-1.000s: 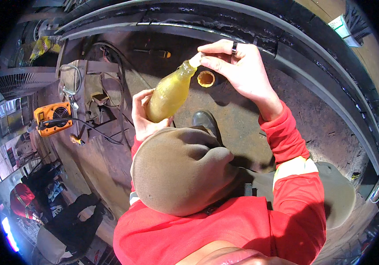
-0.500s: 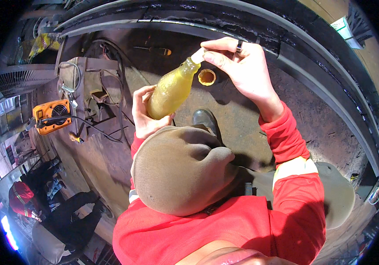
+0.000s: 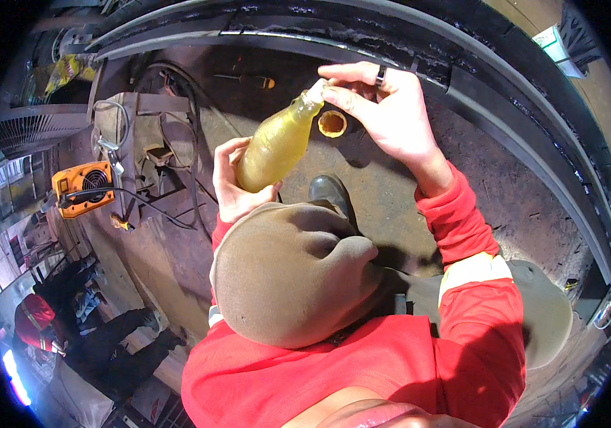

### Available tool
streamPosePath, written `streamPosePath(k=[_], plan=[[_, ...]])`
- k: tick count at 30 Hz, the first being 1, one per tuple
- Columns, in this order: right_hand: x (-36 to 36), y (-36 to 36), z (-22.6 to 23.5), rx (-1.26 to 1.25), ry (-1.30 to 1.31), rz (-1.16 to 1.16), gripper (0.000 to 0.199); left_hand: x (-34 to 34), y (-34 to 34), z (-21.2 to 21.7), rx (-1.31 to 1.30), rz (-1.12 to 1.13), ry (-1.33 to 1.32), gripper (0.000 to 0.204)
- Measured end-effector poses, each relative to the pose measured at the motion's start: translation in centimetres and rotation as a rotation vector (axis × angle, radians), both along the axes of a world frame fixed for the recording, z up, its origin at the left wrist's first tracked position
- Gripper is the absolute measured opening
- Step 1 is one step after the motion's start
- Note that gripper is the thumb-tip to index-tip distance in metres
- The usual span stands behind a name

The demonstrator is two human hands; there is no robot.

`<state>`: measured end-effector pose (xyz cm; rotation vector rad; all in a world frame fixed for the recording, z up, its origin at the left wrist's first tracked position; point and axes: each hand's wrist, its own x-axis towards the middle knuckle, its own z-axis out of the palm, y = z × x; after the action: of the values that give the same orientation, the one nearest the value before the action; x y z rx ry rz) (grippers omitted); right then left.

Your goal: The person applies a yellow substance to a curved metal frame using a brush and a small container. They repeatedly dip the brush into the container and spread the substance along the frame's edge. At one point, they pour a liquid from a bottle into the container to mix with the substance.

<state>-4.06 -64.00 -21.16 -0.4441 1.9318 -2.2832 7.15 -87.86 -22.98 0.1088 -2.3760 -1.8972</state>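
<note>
A translucent yellow bottle (image 3: 273, 151) is tilted over my lap, its neck pointing up and to the right. Around its lower end wrap the fingers and thumb of my left hand (image 3: 235, 192). My right hand (image 3: 394, 110) is at the mouth, thumb and fingertips pinching a small whitish piece (image 3: 315, 93) there. Whether that piece is a stopper, paper or cloth I cannot make out. Beyond the neck, a round orange-yellow cup-like thing (image 3: 332, 124) with a dark hollow shows against the floor. No hand touches it.
A screwdriver-like tool (image 3: 248, 80) with an orange handle lies on the floor ahead. Left are cables (image 3: 195, 128) and an orange machine (image 3: 84, 189) with a fan grille. Long metal beams (image 3: 519, 107) curve along the far and right sides. Another person (image 3: 38, 317) is at lower left.
My right hand has shifted slightly left and down at the bottle mouth, still pinching the whitish piece. My left hand and the bottle are nearly unchanged. The other person's legs moved slightly.
</note>
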Motion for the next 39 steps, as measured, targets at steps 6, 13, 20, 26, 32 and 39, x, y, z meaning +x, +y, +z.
streamPosePath(k=[6, 13, 20, 26, 32, 39], plan=[[-0.1, -0.3, -0.1, 0.265, 0.459, -0.158, 0.018, 0.1, 0.4, 0.2, 0.039, 0.021, -0.007, 0.078], [-0.2, -0.7, -1.1, 0.252, 0.507, -0.101, 0.018, 0.2, 0.3, -0.1, -0.014, 0.07, -0.002, 0.078], [-0.3, -0.7, -1.4, 0.235, 0.482, -0.037, 0.018, 0.0, -0.3, -0.3, 0.016, 0.028, -0.025, 0.078], [-0.1, -1.2, -2.1, 0.228, 0.439, -0.058, 0.018, 0.2, -0.4, -1.1, 0.072, 0.039, -0.036, 0.079], [-0.9, -1.2, -2.3, 0.337, 0.494, -0.064, 0.022, -0.3, -0.5, -2.2, 0.139, 0.025, -0.107, 0.083], [-1.9, -0.7, 2.2, 0.279, 0.634, 0.049, 0.067, -3.8, -1.8, -4.0, 0.95, -0.085, -0.041, 0.084]])
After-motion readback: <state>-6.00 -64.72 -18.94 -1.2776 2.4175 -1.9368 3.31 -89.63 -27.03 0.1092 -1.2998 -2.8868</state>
